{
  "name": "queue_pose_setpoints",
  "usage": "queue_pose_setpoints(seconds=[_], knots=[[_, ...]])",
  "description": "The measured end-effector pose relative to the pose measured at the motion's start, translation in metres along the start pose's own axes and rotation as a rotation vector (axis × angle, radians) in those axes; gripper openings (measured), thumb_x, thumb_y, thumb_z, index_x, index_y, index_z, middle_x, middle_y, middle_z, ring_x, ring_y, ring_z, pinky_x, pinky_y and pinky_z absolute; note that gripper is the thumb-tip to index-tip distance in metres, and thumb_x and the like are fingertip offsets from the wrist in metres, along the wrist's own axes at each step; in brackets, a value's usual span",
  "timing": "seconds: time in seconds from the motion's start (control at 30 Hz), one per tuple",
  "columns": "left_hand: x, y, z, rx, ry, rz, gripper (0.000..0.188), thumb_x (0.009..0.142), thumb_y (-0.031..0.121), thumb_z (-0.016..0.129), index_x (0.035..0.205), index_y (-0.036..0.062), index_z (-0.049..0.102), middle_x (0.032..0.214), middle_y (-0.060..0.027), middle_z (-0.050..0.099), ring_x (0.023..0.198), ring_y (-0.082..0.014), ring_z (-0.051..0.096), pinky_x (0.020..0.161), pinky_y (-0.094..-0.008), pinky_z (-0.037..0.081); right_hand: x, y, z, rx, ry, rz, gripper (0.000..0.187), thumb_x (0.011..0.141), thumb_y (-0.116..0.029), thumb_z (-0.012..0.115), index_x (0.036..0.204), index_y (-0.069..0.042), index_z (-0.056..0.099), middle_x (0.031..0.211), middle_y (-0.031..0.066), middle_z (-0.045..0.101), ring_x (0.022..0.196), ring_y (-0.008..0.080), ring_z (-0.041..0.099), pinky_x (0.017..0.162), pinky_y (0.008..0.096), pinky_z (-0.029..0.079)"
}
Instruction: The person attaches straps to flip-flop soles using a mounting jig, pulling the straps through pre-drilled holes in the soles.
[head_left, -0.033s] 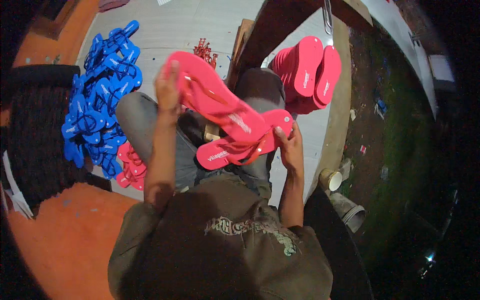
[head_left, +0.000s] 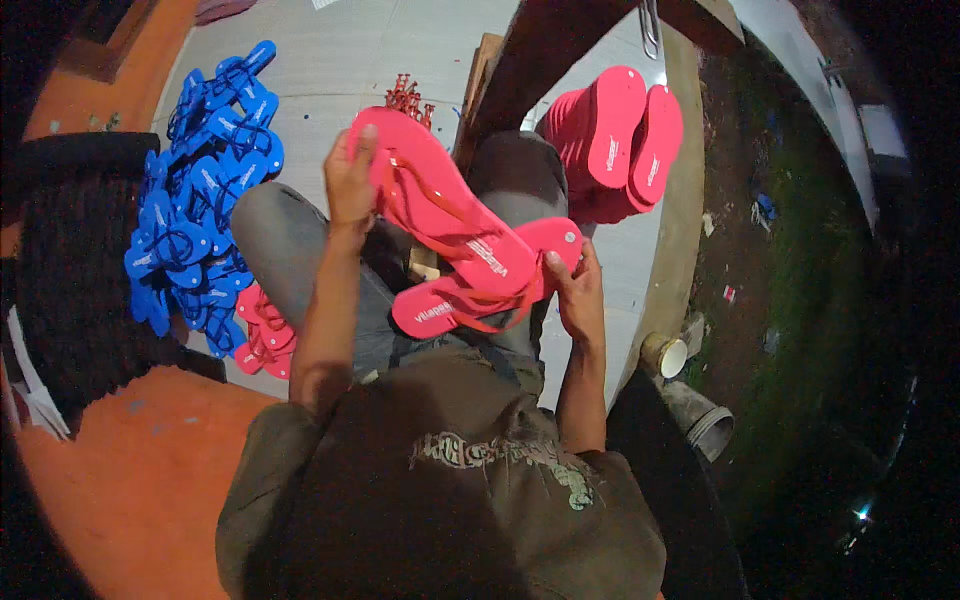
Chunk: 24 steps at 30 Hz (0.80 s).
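Two pink flip-flops with red-orange straps are held crossed over my lap. My left hand (head_left: 350,182) is closed on the rounded end of the upper flip-flop (head_left: 418,148), fingers on its sole and edge. That flip-flop slants down to the right and overlaps the lower flip-flop (head_left: 420,312). My right hand (head_left: 580,298) grips the lower one near its right end, with the thumb close to the strap. Part of the lower flip-flop is hidden beneath the upper one.
Blue flip-flops (head_left: 205,185) lie heaped at the left, with a few pink flip-flops (head_left: 265,335) below them. Strapless pink soles (head_left: 612,130) stand stacked at the right. Red straps (head_left: 408,98) lie beyond my knees, near a dark wooden beam (head_left: 545,65). Pots (head_left: 665,355) stand at right.
My left hand has shifted slightly right, and the upper flip-flop has swung a little steeper with it. The right hand and lower flip-flop have hardly moved.
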<state>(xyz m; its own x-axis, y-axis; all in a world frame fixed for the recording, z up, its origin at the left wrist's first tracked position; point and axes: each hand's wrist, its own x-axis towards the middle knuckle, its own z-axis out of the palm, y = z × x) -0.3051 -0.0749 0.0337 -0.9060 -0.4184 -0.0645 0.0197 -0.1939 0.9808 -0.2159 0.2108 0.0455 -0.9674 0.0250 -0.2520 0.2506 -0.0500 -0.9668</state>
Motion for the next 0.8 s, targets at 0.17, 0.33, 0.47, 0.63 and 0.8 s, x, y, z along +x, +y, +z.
queue_pose_setpoints(seconds=[0.17, 0.33, 0.47, 0.63, 0.8], knots=[[-0.011, 0.028, -0.003, 0.191, -0.027, 0.039, 0.027, 0.087, 0.028, 0.053, 0.090, 0.0020, 0.057, 0.084, -0.0023, 0.058, 0.079, -0.0068, 0.051, 0.071, -0.0237, 0.043, -0.014, -0.022, 0.007, -0.721, -0.036, -0.424, 0.034, 0.075, -0.014, 0.064, 0.107, -0.007, 0.054, 0.127, 0.0204, 0.036, 0.116, 0.0314, 0.039, 0.096, 0.0365, 0.031], [-0.008, 0.020, 0.002, 0.354, -0.101, 0.176, 0.031, 0.086, 0.031, 0.053, 0.090, 0.0006, 0.056, 0.079, -0.0024, 0.059, 0.073, -0.0095, 0.051, 0.068, -0.0242, 0.042, -0.006, -0.009, 0.012, -0.610, -0.066, -0.321, 0.023, 0.062, -0.019, 0.075, 0.081, -0.008, 0.067, 0.134, 0.0197, 0.026, 0.122, 0.0352, 0.030, 0.100, 0.0390, 0.026], [-0.009, 0.018, -0.009, 0.348, -0.147, 0.077, 0.032, 0.085, 0.032, 0.053, 0.091, 0.0002, 0.056, 0.080, -0.0033, 0.058, 0.075, -0.0094, 0.051, 0.070, -0.0240, 0.041, -0.008, -0.001, 0.008, -0.545, -0.190, -0.265, 0.018, 0.063, -0.018, 0.073, 0.075, -0.006, 0.067, 0.124, 0.0165, 0.036, 0.116, 0.0314, 0.035, 0.097, 0.0374, 0.028], [-0.022, -0.004, 0.001, 0.529, -0.151, 0.142, 0.034, 0.085, 0.032, 0.054, 0.092, -0.0012, 0.056, 0.077, -0.0051, 0.059, 0.073, -0.0123, 0.053, 0.068, -0.0263, 0.043, 0.002, -0.005, -0.002, -0.494, -0.301, -0.180, 0.016, 0.067, -0.018, 0.070, 0.071, -0.004, 0.066, 0.118, 0.0113, 0.036, 0.112, 0.0259, 0.036, 0.093, 0.0330, 0.029], [-0.036, 0.006, 0.012, 0.234, -0.459, -0.268, 0.042, 0.084, 0.035, 0.054, 0.104, -0.0019, 0.054, 0.097, -0.0102, 0.059, 0.090, -0.0138, 0.054, 0.079, -0.0281, 0.043, 0.008, -0.030, 0.019, -0.640, -0.332, -0.322, 0.015, 0.064, -0.018, 0.073, 0.069, -0.005, 0.066, 0.118, 0.0126, 0.038, 0.113, 0.0277, 0.035, 0.095, 0.0358, 0.027]])
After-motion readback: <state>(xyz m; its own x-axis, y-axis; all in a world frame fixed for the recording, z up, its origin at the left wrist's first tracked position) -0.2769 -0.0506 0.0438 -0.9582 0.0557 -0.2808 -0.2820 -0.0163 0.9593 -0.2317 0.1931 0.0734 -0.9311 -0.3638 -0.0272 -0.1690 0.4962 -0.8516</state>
